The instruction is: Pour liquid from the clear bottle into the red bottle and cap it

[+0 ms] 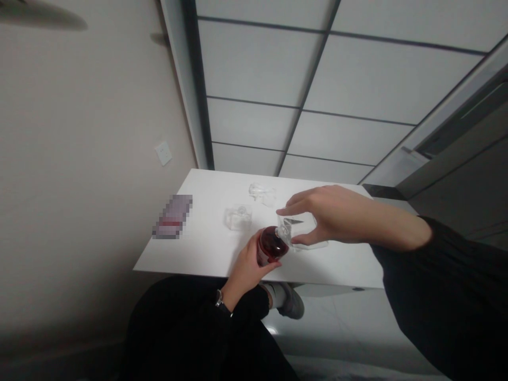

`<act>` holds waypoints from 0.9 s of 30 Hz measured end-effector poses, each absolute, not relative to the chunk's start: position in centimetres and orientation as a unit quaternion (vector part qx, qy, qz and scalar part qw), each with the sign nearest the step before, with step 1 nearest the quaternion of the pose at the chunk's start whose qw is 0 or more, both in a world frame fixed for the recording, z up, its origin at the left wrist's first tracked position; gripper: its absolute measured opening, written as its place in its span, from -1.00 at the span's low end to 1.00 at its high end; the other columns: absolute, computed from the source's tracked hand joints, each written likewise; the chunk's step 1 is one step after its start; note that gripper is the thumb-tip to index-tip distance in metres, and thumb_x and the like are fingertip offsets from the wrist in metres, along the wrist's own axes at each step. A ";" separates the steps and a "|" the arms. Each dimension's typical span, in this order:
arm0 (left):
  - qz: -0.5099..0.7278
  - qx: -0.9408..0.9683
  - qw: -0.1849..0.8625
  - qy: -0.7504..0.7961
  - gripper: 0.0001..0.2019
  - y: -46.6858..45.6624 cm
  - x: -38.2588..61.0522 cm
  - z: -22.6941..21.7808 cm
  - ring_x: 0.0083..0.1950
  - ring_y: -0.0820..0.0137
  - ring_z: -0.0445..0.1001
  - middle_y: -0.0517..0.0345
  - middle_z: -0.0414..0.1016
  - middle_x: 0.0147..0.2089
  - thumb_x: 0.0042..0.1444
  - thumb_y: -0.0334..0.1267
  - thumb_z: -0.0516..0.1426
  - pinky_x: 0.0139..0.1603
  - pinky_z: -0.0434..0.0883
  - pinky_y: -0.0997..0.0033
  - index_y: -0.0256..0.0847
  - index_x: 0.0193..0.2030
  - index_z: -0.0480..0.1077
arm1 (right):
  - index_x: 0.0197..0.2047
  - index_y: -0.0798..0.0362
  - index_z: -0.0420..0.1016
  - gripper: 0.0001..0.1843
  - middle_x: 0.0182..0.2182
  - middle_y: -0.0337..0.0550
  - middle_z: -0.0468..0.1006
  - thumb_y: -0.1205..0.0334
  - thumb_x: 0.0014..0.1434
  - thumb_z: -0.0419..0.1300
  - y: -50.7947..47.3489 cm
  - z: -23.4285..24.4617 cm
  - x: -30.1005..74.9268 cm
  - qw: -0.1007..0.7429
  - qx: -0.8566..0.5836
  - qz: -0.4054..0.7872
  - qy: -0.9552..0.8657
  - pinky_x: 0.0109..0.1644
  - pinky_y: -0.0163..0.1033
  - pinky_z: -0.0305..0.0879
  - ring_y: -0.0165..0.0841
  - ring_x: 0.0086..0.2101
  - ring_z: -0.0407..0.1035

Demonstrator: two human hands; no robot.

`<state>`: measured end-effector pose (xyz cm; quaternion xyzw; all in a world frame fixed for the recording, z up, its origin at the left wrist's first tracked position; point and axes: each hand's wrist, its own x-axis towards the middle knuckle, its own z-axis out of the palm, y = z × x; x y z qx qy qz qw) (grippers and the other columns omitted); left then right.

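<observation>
My left hand (251, 264) is wrapped round a dark red bottle (271, 247), just above the white table near its front edge. The bottle leans to the right, toward a clear, see-through container (296, 226). My right hand (317, 214) comes in from the right, with thumb and fingers curved round this container's two sides. The container lies close against the bottle's mouth; whether they touch I cannot tell. Another clear container (239, 218) sits on the table left of the bottle. Behind it lies a crumpled-looking clear piece (262, 193).
A blurred-out pinkish flat item (173, 217) lies at the left end of the white table (210, 248). A wall with a socket (163, 153) bounds the left side. White panels (254, 121) stand behind the table. My legs and a shoe (291, 302) are below its front edge.
</observation>
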<state>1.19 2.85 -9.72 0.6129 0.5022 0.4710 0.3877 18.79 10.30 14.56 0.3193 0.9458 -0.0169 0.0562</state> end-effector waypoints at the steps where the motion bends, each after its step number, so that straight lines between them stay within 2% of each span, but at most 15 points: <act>1: 0.470 0.614 0.387 0.503 -0.14 2.9 1.2 -9.8 0.41 0.03 0.44 -0.06 0.42 0.42 0.06 -0.28 0.46 0.45 0.36 -0.03 -0.06 0.45 0.18 | 0.19 -0.05 0.67 -0.48 0.03 -0.04 0.74 0.08 0.16 0.46 10.3 14.6 18.6 0.062 0.323 -0.016 0.944 0.00 -0.07 0.51 -0.04 -0.01 0.65; 10: 0.463 0.617 0.382 0.508 -0.13 3.0 1.1 -10.1 0.36 0.07 0.48 -0.02 0.46 0.39 0.06 -0.28 0.46 0.42 0.40 0.02 -0.06 0.46 0.18 | 0.22 -0.03 0.65 -0.42 0.05 0.02 0.73 -0.02 0.17 0.43 10.6 15.6 17.3 0.121 0.341 -0.021 0.932 0.04 -0.06 0.45 0.00 0.05 0.61; 17: 0.464 0.625 0.366 0.510 -0.13 3.0 1.0 -10.5 0.41 0.05 0.44 -0.07 0.42 0.42 0.08 -0.26 0.45 0.45 0.36 -0.02 -0.08 0.47 0.17 | 0.22 -0.04 0.66 -0.41 -0.07 0.03 0.76 -0.02 0.15 0.45 10.6 16.3 16.0 0.157 0.349 -0.011 0.924 -0.08 -0.10 0.39 -0.01 -0.07 0.64; 27: 0.468 0.616 0.374 0.511 -0.12 3.1 1.0 -10.3 0.38 0.01 0.47 -0.10 0.47 0.38 0.02 -0.30 0.47 0.45 0.37 -0.04 -0.14 0.45 0.20 | 0.23 -0.01 0.65 -0.34 -0.10 0.05 0.77 -0.10 0.12 0.47 11.0 16.7 15.1 0.183 0.341 -0.012 0.922 -0.09 -0.11 0.36 -0.02 -0.10 0.63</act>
